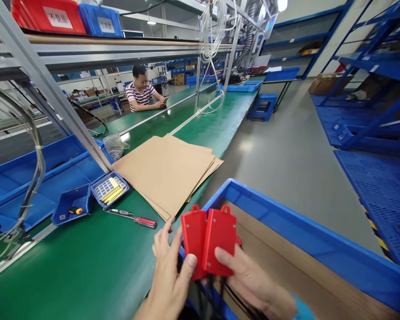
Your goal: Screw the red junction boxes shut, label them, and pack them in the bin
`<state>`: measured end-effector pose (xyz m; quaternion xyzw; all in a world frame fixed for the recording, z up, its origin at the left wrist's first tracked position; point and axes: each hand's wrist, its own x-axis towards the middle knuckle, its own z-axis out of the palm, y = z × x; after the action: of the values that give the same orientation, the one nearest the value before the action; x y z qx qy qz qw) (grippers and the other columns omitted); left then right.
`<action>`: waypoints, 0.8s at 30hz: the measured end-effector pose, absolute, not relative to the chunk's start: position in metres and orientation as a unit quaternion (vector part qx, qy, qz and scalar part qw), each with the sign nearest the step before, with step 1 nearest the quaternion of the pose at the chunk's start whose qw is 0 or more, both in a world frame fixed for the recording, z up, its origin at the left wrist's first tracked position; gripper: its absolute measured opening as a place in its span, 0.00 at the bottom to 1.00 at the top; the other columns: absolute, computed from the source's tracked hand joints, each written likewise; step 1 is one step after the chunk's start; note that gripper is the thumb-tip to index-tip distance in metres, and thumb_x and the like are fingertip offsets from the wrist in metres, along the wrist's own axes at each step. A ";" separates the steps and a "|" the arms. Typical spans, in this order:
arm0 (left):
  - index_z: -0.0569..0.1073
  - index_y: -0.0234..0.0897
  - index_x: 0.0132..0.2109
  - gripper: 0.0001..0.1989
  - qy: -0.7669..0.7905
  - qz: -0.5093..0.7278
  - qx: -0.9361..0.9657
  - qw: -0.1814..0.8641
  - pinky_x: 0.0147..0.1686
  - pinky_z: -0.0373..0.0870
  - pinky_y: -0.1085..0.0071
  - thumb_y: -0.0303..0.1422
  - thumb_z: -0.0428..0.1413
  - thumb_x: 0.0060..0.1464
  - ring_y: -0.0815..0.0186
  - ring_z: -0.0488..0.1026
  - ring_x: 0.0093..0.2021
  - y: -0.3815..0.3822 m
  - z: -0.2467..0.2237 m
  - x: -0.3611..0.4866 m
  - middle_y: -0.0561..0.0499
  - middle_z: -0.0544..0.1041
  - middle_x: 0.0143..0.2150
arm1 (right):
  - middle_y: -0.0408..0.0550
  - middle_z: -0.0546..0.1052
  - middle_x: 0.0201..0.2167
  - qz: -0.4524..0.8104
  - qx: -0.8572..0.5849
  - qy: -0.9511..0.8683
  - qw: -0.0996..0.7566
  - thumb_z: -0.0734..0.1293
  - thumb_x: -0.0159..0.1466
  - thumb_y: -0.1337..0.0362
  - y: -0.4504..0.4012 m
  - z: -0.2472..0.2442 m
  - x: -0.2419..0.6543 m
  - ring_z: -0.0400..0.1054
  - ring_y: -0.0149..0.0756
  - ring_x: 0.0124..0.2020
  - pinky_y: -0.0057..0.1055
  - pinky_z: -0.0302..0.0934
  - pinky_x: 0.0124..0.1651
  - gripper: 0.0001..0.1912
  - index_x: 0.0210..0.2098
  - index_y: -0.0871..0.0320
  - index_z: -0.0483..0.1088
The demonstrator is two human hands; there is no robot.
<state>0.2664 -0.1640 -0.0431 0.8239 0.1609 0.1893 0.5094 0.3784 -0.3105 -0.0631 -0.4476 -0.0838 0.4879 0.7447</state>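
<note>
Held up a left red box (pixel 194 231) and a right red box (pixel 222 235), both flat, side by side in the near middle. Had loops (pixel 226 206) at the far ends, screws (pixel 234 226) by the corners. Met along the nearer inner edges. Trailed black cords (pixel 222 289) from the near ends. Showed another red edge (pixel 239 241) at right, mostly hidden.

A green workbench (pixel 86 266), blue plastic bins (pixel 286 226) and storage racks (pixel 380 62) show a factory workshop.

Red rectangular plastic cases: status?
Left hand open at left red case; right hand gripping right red case; thin black cables below; nothing visibly in the way.
</note>
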 end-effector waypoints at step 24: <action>0.65 0.50 0.63 0.26 -0.157 -0.043 0.888 0.429 0.67 0.41 0.48 0.33 0.54 0.58 0.52 0.58 0.67 -0.141 -0.118 0.265 0.48 0.68 0.63 | 0.48 0.75 0.25 0.179 -0.926 -0.205 0.262 0.62 0.67 0.53 -0.377 -0.152 0.558 0.70 0.40 0.29 0.32 0.59 0.31 0.17 0.31 0.59 0.70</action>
<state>0.2645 -0.1408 -0.1181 0.8885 -0.1571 -0.0430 0.4291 0.5576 -0.3766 -0.1520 -0.9259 -0.2049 0.1791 0.2618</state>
